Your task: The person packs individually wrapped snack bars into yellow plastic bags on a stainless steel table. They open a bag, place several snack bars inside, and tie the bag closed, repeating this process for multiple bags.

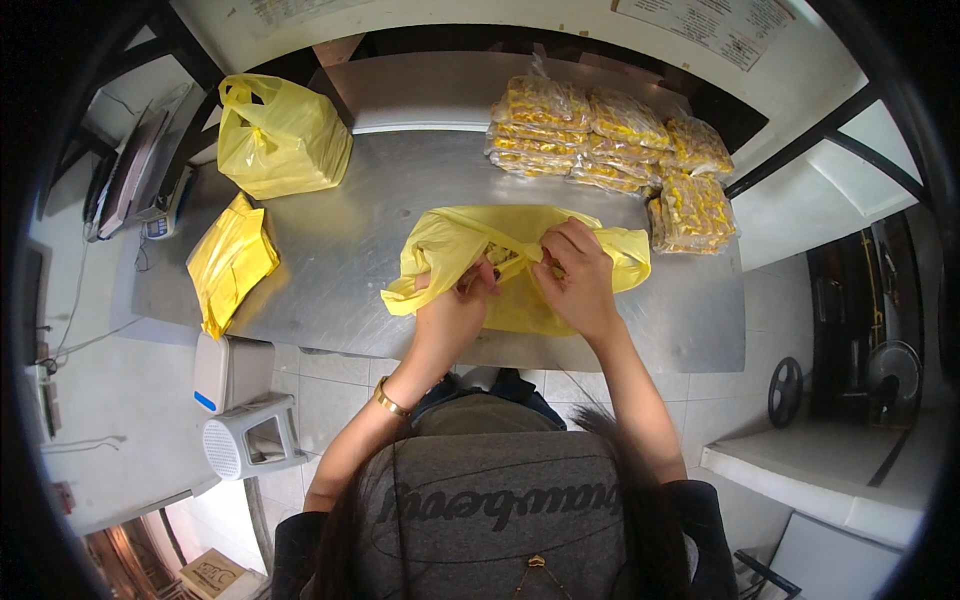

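Observation:
A yellow plastic bag (pixel 520 312) lies on the metal table in front of me, its top gathered between my hands. My left hand (pixel 462 297) has its fingers curled around the bag's left side, near a small opening. My right hand (pixel 577 268) pinches the twisted plastic at the middle of the top. Through the gap between the hands a bit of patterned contents shows; most of what is inside stays hidden. Loose flaps of the bag spread out to both sides.
On the metal table (pixel 370 270), a filled, tied yellow bag (pixel 285 140) stands far left. Nearer lies a stack of flat yellow bags (pixel 232 262). Clear packs with yellow contents (pixel 610 135) are piled far right. A grey stool (pixel 250 437) and a white bin (pixel 232 372) stand left below the table.

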The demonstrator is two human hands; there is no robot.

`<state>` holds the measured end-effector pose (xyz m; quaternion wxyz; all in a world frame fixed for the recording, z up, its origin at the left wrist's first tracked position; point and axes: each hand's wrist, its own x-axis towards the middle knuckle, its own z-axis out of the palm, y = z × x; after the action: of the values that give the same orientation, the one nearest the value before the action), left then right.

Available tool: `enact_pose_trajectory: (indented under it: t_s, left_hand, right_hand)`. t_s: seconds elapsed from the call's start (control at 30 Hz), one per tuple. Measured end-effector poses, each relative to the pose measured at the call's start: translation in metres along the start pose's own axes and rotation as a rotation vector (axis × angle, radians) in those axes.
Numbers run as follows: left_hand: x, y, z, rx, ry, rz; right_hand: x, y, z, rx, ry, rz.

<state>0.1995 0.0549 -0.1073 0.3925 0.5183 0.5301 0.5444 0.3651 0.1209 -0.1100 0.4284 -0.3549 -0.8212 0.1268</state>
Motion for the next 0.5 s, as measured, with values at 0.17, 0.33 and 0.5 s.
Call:
enact_pose_trajectory:
  t_s: [0.17,0.33,0.5]
  left_hand:
    - [-0.001,-0.025,-0.012,0.137,-0.107,0.030]
    - [-0.035,0.063,-0.056,0.714,0.052,0.503]
    - [-0.008,0.065,-0.072,0.861,0.255,0.394]
  right_hand:
    - [0.001,-0.003,-0.003,0.019,0.034,0.171]
    - [0.014,-0.023,-0.069,-0.594,0.227,0.135]
    - [-0.012,0.003,-0.084,0.207,-0.079,0.652]
